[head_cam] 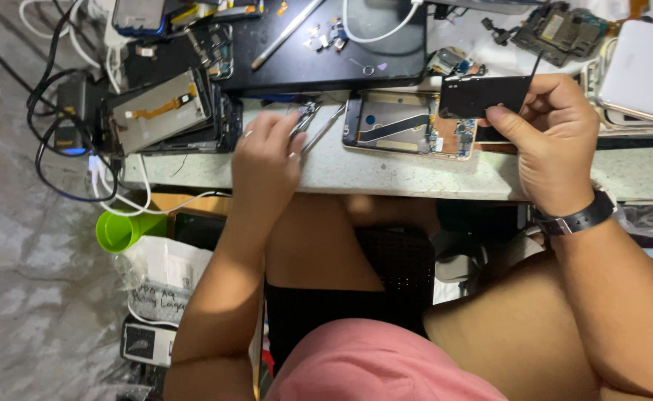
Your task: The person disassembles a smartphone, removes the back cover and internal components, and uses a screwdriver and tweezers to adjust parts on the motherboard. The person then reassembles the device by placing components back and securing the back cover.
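Teardown looks well underway here. Opened phone (409, 134) lies face down on the pale bench edge (415, 178), back already off, ribbon cable and board showing. Right hand (556, 141) pinches a dark flat panel (482, 95) just above it, probably that removed back. Left hand (267, 152) is curled around thin metal tweezers (319, 130), tips pointing toward the phone. Loose screws and tiny parts sit on the black mat (326, 52). I'd say the inside work is still left.

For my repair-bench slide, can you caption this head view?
Seated at a cluttered bench, the right hand holds a black phone panel while the left hand grips tweezers beside an opened phone.
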